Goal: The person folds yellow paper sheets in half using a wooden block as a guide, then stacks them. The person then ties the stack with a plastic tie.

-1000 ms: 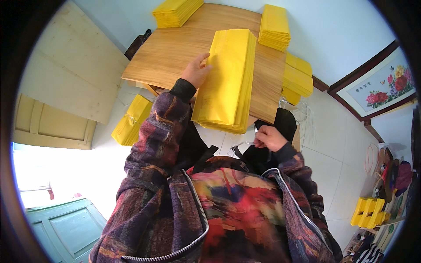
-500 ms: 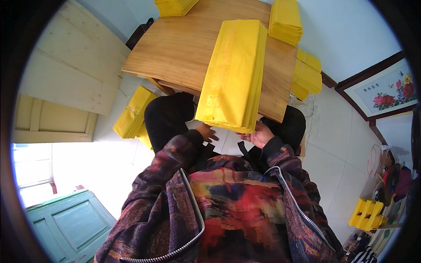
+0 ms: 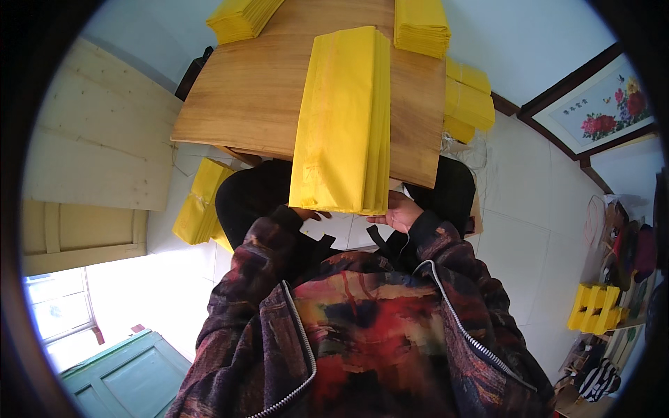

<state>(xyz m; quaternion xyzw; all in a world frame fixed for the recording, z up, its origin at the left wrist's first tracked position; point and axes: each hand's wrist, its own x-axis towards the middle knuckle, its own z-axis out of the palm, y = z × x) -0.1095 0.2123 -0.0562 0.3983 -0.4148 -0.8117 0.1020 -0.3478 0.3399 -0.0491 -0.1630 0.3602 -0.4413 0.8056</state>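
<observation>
A: Where to find the main stack?

B: Lies on the desk, a bit right of middle, yellow, running near to far. Pokes its near end past the desk's near edge, over the lap.

A: Left hand?

B: Sits low at the stack's near left corner, partly hidden beneath. Shows loosely parted fingers. Cannot tell whether gripping anything.

A: Right hand?

B: Sits at the near right corner, with fingers stretched leftward, slightly bent, tips mostly tucked out of sight. Cannot tell about a grip. Note also a thin pale strand dangling just below; cannot tell if held.

A: What could go wrong?

B: Could tip off the near edge, given that overhang, if pulled nearward or pressed down at the near end. Could fan out too: looks unbanded on top, shows loose layers down the right side.

A: Anything else?

B: Could snag the strand on a corner if slack. Might crease the bottom layers if pushed up unevenly.

A: Surroundings?

B: See a far-left stack and a far-right stack on the desk, a tied bundle to the left below, more yellow piles right. Done, next.
</observation>
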